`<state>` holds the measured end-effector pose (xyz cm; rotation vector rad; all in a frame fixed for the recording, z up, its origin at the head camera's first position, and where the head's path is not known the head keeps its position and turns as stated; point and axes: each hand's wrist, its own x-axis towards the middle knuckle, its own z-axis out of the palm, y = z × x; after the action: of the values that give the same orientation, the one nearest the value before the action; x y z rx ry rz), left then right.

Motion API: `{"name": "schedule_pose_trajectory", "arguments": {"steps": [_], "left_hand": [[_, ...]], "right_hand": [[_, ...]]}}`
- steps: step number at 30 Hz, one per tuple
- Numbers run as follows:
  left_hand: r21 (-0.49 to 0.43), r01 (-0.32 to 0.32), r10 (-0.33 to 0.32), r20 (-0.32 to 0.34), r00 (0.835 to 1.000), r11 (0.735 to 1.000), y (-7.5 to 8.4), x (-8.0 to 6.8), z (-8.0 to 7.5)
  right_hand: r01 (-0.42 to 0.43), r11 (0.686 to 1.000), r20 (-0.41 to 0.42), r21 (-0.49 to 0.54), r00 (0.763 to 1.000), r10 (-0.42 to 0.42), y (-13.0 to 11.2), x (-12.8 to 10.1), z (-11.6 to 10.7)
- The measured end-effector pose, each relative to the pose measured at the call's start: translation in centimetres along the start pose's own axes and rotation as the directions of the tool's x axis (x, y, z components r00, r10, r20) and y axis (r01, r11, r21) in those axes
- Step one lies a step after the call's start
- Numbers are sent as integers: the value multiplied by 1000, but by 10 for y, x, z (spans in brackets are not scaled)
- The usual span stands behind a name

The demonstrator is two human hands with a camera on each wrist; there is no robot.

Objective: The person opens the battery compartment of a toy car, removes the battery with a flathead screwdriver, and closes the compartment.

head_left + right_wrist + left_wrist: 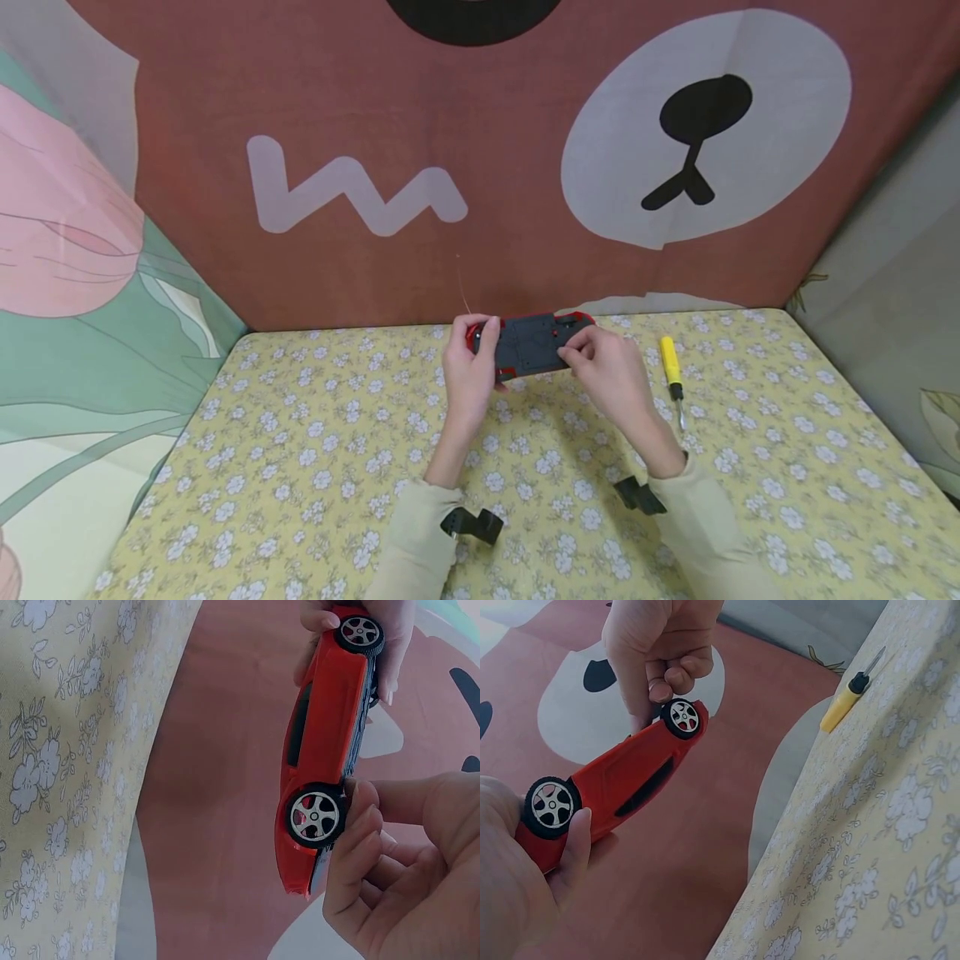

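Note:
A red toy car (626, 776) with a dark underside is held up above the table, the underside turned toward me in the head view. My left hand (471, 358) grips one end, its thumb lying across the underside by a wheel (553, 808). At the other end, my right hand (611, 371) has its thumb and index finger pinched against the underside, close to a wheel (315, 816). Whether a small part lies between those fingertips is hidden. A screwdriver (671, 367) with a yellow handle rests on the table, to the right of my right hand.
The table is covered by a yellow flowered cloth (300, 467). Behind it hangs a reddish-brown fabric (360, 275) with a cartoon face, close beyond the car. Patterned fabric also hangs at the left and right sides.

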<state>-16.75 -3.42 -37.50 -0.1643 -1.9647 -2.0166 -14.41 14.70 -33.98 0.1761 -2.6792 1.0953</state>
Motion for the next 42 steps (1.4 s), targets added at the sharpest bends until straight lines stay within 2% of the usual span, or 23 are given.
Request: {"name": "schedule_pose_trajectory", "arguments": {"steps": [19, 30, 42], "left_hand": [[-30, -26, 25, -6, 1000, 999, -1, -1, -2], [-27, 21, -22, -26, 999, 999, 0, 0, -3], [-41, 32, -33, -29, 999, 999, 1, 0, -3]], "right_hand": [[9, 1000, 25, 25, 1000, -10, 0, 0, 1], [-13, 997, 45, 82, 999, 9, -1, 0, -2], [-46, 992, 80, 119, 996, 36, -1, 0, -6]]}}
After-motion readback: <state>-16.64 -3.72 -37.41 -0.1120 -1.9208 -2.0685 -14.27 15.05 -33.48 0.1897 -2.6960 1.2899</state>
